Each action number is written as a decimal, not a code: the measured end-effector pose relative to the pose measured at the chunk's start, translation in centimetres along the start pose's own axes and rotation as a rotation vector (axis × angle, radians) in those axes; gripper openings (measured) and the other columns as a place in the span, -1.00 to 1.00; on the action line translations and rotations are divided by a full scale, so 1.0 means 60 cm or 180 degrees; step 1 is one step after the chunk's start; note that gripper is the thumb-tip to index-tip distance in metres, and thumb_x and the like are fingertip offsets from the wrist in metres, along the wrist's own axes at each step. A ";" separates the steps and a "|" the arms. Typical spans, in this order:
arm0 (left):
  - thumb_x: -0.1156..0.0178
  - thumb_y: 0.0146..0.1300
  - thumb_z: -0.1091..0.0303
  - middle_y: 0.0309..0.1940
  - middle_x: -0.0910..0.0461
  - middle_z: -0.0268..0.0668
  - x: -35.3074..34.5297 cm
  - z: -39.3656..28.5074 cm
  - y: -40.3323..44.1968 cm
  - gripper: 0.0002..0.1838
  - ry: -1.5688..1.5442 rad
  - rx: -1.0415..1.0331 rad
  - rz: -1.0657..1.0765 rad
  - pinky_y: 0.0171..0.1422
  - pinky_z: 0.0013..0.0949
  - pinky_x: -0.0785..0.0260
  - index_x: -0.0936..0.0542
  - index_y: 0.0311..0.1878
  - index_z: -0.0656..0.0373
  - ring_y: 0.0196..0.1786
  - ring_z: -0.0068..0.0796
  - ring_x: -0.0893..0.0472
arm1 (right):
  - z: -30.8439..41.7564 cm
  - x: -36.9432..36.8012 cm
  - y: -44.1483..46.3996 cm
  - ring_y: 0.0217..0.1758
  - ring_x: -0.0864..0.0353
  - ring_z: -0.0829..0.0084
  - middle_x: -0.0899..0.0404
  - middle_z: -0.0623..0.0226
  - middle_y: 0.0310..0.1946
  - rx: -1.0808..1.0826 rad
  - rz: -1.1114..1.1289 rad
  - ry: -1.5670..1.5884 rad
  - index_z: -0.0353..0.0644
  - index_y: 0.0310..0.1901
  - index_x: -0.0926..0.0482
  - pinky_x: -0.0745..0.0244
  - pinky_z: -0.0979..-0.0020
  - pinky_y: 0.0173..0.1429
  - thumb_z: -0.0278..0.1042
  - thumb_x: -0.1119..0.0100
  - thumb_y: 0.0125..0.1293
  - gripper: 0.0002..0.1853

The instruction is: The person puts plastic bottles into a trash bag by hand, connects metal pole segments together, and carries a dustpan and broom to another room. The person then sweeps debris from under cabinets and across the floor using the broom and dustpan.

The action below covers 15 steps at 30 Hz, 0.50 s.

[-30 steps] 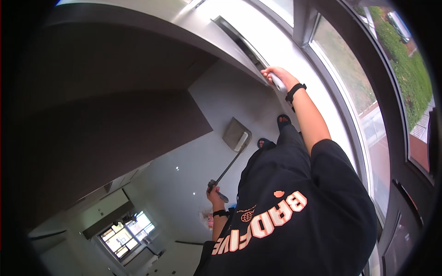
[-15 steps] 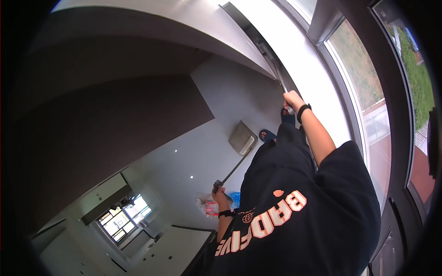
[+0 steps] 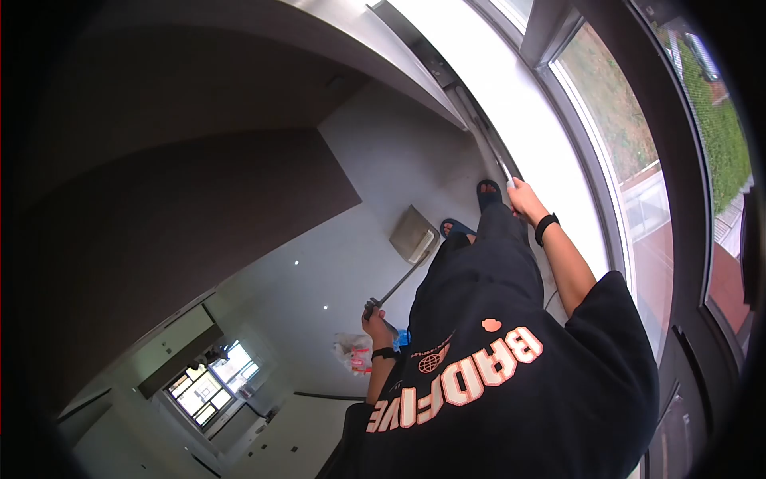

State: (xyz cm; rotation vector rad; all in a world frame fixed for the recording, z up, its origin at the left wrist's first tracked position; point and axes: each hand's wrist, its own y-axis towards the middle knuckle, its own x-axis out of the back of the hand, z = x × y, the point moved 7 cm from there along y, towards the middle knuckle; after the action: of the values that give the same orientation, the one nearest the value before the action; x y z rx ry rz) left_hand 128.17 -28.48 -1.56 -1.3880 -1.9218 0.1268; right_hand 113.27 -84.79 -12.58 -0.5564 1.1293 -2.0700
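My left hand (image 3: pixel 377 322) is closed around the dark handle of a long-handled dustpan (image 3: pixel 412 235), whose beige pan rests on the pale floor just left of my feet. Further right, beside the white window ledge (image 3: pixel 511 104), my right hand (image 3: pixel 524 201) grips the pale handle (image 3: pixel 509 177) of a long thin tool. Its shaft runs up and left into the narrow gap along the ledge; I cannot make out its far end.
Plastic bags (image 3: pixel 353 351) lie on the floor beyond my left wrist. A large dark furniture panel (image 3: pixel 191 215) fills the left side. Windows (image 3: pixel 610 120) line the right. My sandalled feet (image 3: pixel 488 193) stand close to the ledge.
My right hand has come back toward my body and to the right, drawing the tool's handle with it. My left hand and the dustpan have shifted only slightly; the view has turned a little.
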 end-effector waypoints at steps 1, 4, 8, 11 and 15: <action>-0.18 0.18 0.56 -0.29 -0.56 -0.30 0.001 0.001 0.002 -0.67 0.0000 -0.0007 -0.0012 -0.28 -0.52 -0.37 -0.48 0.04 0.28 -0.40 -0.56 -0.49 | 0.019 0.000 -0.004 -0.68 -0.39 0.53 -0.38 0.35 -0.66 0.0055 0.0050 -0.0019 -0.29 0.32 -0.23 -0.35 0.44 -0.64 -0.42 0.21 0.32 -0.49; -0.18 0.18 0.56 -0.29 -0.56 -0.30 0.008 0.001 -0.006 -0.66 -0.0102 -0.0023 -0.0011 -0.28 -0.52 -0.38 -0.47 0.05 0.29 -0.40 -0.56 -0.50 | 0.078 -0.011 -0.001 -0.71 -0.37 0.52 -0.37 0.35 -0.68 0.0173 0.0135 0.0266 -0.35 0.19 -0.30 -0.31 0.44 -0.67 -0.43 0.18 0.31 -0.58; -0.20 0.18 0.56 -0.29 -0.57 -0.30 0.011 0.001 -0.018 -0.64 -0.0118 0.0013 -0.0009 -0.28 -0.51 -0.39 -0.46 0.07 0.29 -0.41 -0.55 -0.51 | 0.191 -0.041 0.068 -0.73 -0.36 0.47 -0.37 0.32 -0.70 0.0691 0.0203 0.0170 -0.40 -0.04 -0.38 -0.30 0.39 -0.68 -0.46 0.20 0.29 -0.72; -0.20 0.19 0.55 -0.27 -0.58 -0.29 -0.002 -0.028 -0.040 -0.64 -0.0153 -0.0004 -0.0055 -0.28 -0.50 -0.40 -0.46 0.07 0.29 -0.41 -0.54 -0.52 | 0.279 -0.067 0.152 -0.74 -0.40 0.42 -0.39 0.28 -0.70 0.0985 0.0186 0.0098 -0.40 -0.17 -0.42 -0.37 0.35 -0.62 -0.48 0.23 0.27 -0.77; -0.21 0.20 0.52 -0.28 -0.59 -0.30 0.011 -0.036 -0.053 -0.64 -0.0026 0.0062 -0.0023 -0.30 -0.50 -0.40 -0.47 0.08 0.27 -0.41 -0.53 -0.54 | 0.340 -0.108 0.269 -0.73 -0.45 0.36 -0.46 0.21 -0.70 0.0974 0.0234 -0.0075 -0.37 -0.32 -0.50 -0.41 0.28 -0.59 -0.47 0.20 0.24 -0.77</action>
State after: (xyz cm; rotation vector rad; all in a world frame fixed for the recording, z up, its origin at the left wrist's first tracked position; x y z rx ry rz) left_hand 126.98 -29.95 1.85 -1.3697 -1.9272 0.1475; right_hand 136.89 -97.11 -15.79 -0.3824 0.7858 -2.1132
